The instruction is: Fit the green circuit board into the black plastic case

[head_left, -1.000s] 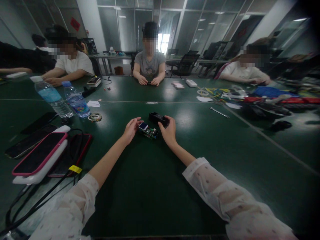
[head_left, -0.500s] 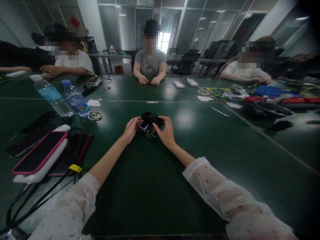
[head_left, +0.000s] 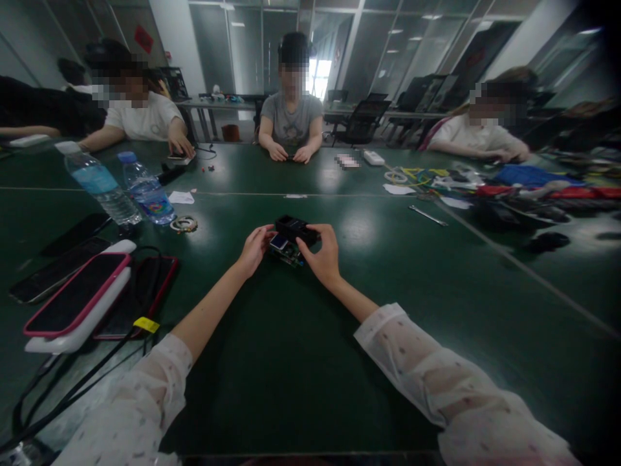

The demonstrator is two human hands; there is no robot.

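Black casing (head_left: 292,228) is held in right hand (head_left: 324,255), between thumb and fingers, over the far edge of circuit board (head_left: 290,254) with small screen (head_left: 279,241). Board is located mid-desk (head_left: 291,362), between both hands. Left hand (head_left: 257,251) is placed at board's left end, fingers slightly curled; firm grip cannot be told. Two bottles (head_left: 145,189), phones (head_left: 77,294) and cables are seen at left, wrench (head_left: 427,215) at right.

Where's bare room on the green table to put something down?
Bare tabletop shows between the forearms, and from the right hand across to the wrench. It's crowded at left with bottles and phones, at far right with tangled cables, and between right hand and left hand, with black case and circuit board.
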